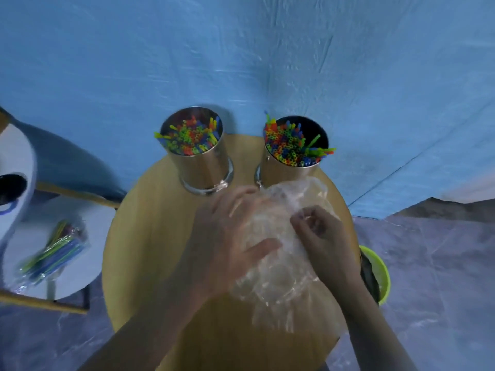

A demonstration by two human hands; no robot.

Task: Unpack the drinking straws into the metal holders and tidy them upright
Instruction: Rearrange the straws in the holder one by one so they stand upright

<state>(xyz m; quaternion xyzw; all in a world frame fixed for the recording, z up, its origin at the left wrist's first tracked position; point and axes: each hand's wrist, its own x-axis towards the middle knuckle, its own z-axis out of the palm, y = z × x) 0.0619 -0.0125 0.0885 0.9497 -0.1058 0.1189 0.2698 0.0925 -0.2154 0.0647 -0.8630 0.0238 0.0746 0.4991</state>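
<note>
The left hand (227, 236) curls its fingers over a clear plastic bag (276, 269), thumb pressed into the film. The right hand (325, 236) pinches the same bag near its top with bent fingers. The bag is crumpled, glossy and see-through; it lies on a round wooden table (150, 236) and hides part of the right holder (284, 172) at its base. The left holder (203, 167) stands just beyond the left fingertips. Both are polished steel cylinders, apart from each other, near the far edge. The coloured straws (285, 147) fill both holders, mostly upright, a few leaning out. Bare tabletop lies left of the hands. A green bucket (381, 269) sits below the right edge; a sealed straw packet (53, 253) lies on a white seat (99, 236) to the left.
</note>
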